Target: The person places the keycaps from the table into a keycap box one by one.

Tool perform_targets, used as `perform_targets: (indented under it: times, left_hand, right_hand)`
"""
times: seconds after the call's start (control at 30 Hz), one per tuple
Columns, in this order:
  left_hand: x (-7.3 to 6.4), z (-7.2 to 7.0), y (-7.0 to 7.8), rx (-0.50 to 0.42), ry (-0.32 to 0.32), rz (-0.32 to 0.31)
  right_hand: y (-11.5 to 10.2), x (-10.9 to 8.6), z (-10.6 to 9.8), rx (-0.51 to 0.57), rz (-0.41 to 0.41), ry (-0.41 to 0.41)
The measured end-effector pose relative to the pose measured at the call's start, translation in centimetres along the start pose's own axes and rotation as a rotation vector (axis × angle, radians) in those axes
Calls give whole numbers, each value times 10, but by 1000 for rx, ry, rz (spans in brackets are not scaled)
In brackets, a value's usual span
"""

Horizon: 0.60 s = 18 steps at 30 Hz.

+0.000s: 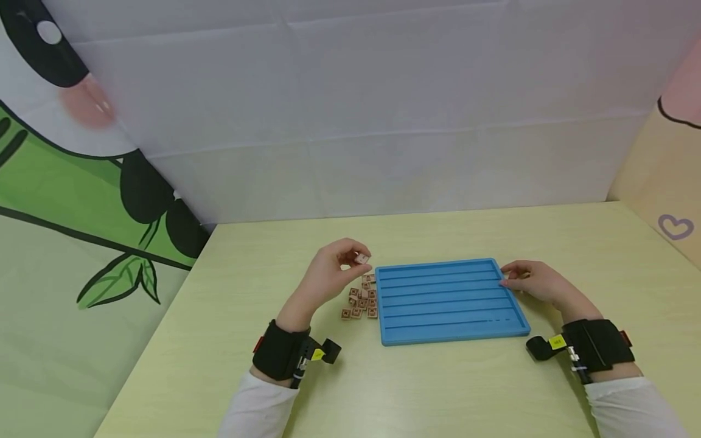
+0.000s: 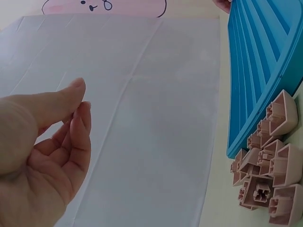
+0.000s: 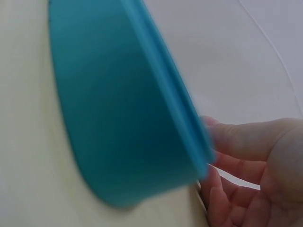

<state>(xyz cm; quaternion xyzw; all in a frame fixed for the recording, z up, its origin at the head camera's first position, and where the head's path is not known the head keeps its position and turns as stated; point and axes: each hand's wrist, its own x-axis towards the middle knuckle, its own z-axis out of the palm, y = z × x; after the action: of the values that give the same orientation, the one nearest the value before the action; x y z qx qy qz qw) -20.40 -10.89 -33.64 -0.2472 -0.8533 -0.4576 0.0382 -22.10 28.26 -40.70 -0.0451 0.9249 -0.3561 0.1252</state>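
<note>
Thumb and fingertips of my left hand (image 1: 328, 271) pinch one small pale keycap (image 1: 361, 258) above the table, left of the blue ridged tray (image 1: 449, 300). In the left wrist view the fingers hide that keycap. Below the hand, against the tray's left edge, lie several loose pinkish-brown keycaps (image 1: 362, 304). The left wrist view shows their hollow undersides with cross-shaped stems (image 2: 262, 193). My right hand (image 1: 539, 283) holds the tray's right edge near its far corner. Its thumb rests at the rim, with the fingers lower along the outer side in the right wrist view.
The light wood-toned table (image 1: 427, 389) extends around the tray. A pale sheet (image 1: 383, 121) rises behind it. A cartoon-printed panel (image 1: 82, 201) stands at the left, and another panel (image 1: 665, 182) at the right.
</note>
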Motion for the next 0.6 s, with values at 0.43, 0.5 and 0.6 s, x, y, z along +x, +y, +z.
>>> perform_targets:
  times: [0.43,0.5,0.6]
  left_hand:
    - [2,6,-2,4,-12,-86]
    - [2,7,-4,25,-4,-91]
    - [2,9,-8,59,-8,-98]
  right_hand:
    - [3,0,0,-5,-5,21]
    - [3,0,0,-7,-11,23]
    - [3,0,1,-2,-13,22]
